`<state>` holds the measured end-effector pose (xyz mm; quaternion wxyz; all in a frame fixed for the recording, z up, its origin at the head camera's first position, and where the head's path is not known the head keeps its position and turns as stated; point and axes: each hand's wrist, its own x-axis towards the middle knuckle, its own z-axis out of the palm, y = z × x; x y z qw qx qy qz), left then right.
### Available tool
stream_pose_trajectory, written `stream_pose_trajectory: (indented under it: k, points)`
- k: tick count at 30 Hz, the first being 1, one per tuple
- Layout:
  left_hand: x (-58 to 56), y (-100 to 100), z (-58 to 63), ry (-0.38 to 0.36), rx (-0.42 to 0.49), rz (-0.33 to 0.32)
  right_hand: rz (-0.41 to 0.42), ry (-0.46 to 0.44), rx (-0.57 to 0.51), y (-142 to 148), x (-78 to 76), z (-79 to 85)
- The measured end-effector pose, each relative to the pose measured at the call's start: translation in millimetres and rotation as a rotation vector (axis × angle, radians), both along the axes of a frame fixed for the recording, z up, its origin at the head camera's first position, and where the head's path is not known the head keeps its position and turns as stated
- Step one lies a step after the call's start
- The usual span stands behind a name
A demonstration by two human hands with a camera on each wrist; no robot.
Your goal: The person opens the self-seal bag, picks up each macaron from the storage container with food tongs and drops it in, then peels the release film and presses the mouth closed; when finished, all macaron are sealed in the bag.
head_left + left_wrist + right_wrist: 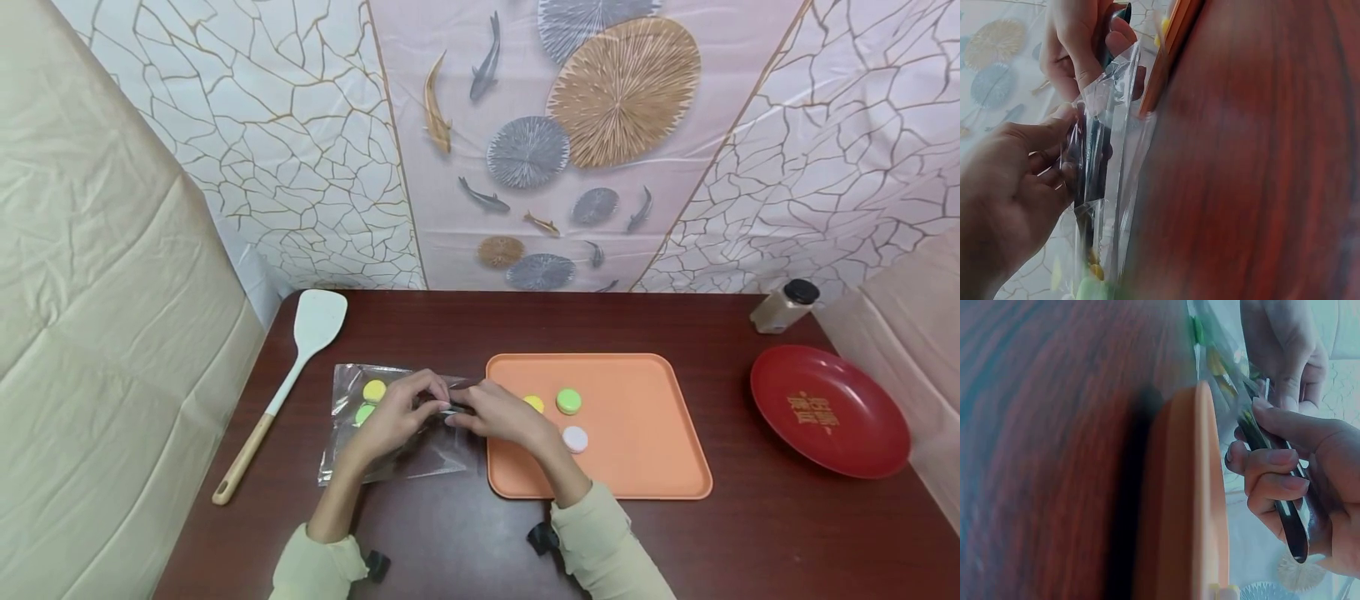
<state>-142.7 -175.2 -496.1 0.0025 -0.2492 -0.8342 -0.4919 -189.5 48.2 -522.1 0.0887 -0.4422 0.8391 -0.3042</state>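
My left hand (397, 414) pinches the open edge of a clear plastic bag (442, 460) lying on the table. Inside the bag, at its left, show a yellow macaron (374, 390) and a green macaron (364, 414), partly behind the left hand. My right hand (501, 412) grips metal tongs (1292, 530), fingers curled round their arms. In the left wrist view the tongs (1092, 150) reach into the bag, toward yellow and green pieces at its far end. On an orange tray (637, 468) under the right forearm sit a yellow macaron (533, 403), a green macaron (568, 401) and a white macaron (575, 439).
A white spatula (318, 321) with a wooden handle lies left of the bag. At the right stand a red plate (862, 417) with gold characters and a black-capped jar (782, 308). Patterned cloth hangs behind the dark table (420, 325).
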Motion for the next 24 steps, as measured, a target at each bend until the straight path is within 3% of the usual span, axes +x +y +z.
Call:
stream_pose_trajectory:
  k: [2, 5, 6, 9, 15, 19, 21, 22, 24]
  points:
    - [-0.4, -0.1, 0.4, -0.008, -0.010, 0.012, -0.006, -0.004, -0.006, -1.8, 3.0, 2.9]
    - [-1.2, -0.5, 0.2, -0.008, -0.028, 0.026, -0.028, -0.014, -0.001, -0.7, -7.0, -27.6]
    - [-1.5, -0.7, -0.2, 0.002, -0.032, 0.029, -0.041, -0.012, 0.026, 0.6, -2.6, -19.0]
    - [-1.9, -2.0, -1.6, 0.044, -0.033, 0.035, -0.065, -0.059, 0.060, 8.0, -2.4, -18.3]
    - [-4.5, -10.7, -10.9, 0.152, -0.056, 0.025, -0.075, -0.134, 0.066, 24.6, 3.5, 0.7]
    - [-2.4, -17.7, -10.8, 0.203, -0.127, 0.037, -0.082, -0.118, 0.047, 34.2, 1.6, -9.0]
    - [1.9, -19.1, -4.1, 0.200, -0.154, 0.053, -0.095, -0.095, 0.027, 39.4, 1.2, -15.5]
    - [3.3, -20.3, -2.5, 0.203, -0.163, 0.056, -0.101, -0.086, 0.022, 41.3, 3.5, -11.7]
    - [5.7, -22.3, 0.2, 0.213, -0.171, 0.056, -0.113, -0.097, 0.023, 44.2, 13.0, 11.3]
